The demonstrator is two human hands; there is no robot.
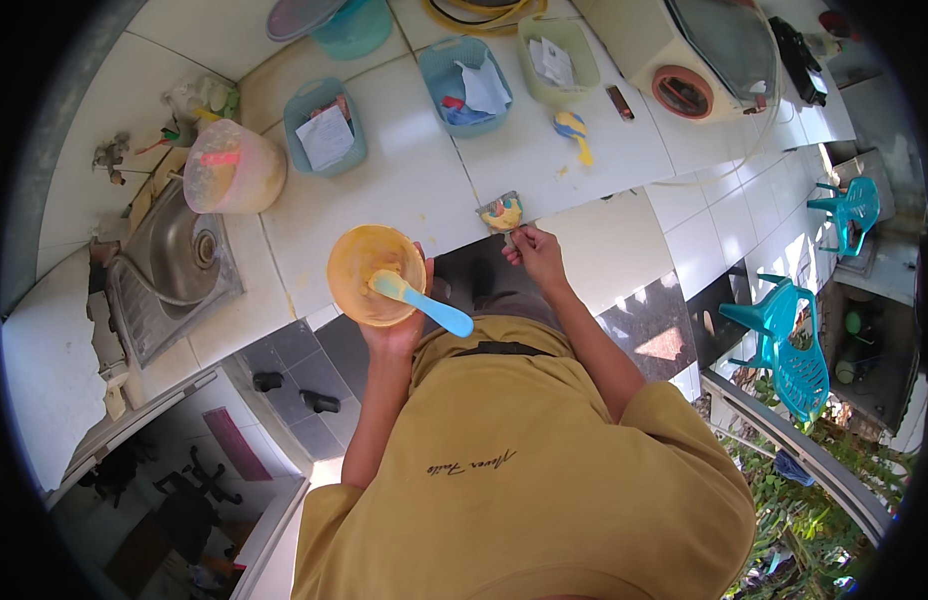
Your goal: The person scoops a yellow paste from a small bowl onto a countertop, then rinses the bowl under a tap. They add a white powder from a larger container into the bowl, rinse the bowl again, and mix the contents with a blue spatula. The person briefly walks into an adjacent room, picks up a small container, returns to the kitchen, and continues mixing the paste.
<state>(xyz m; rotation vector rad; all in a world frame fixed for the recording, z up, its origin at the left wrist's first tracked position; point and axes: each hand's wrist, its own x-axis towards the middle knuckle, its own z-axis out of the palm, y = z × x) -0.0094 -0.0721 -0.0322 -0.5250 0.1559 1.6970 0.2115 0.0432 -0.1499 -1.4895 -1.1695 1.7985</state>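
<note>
My left hand point(396, 325) holds an orange-yellow bowl point(369, 270) from below, in front of the counter edge. A light blue spoon point(424, 303) lies in the bowl with its handle sticking out toward me. My right hand point(536, 255) grips the handle of a small metal scraper point(502, 214) at the counter's front edge. The scraper's blade carries a lump of yellow, blue and pink paste.
On the white tiled counter point(404, 180) stand a clear tub with yellow batter point(232, 168), two teal baskets point(326, 128) point(468, 84), a green basket point(558, 58) and a coloured spoon point(573, 130). A steel sink point(174, 260) is at left. Teal chairs point(784, 345) stand at right.
</note>
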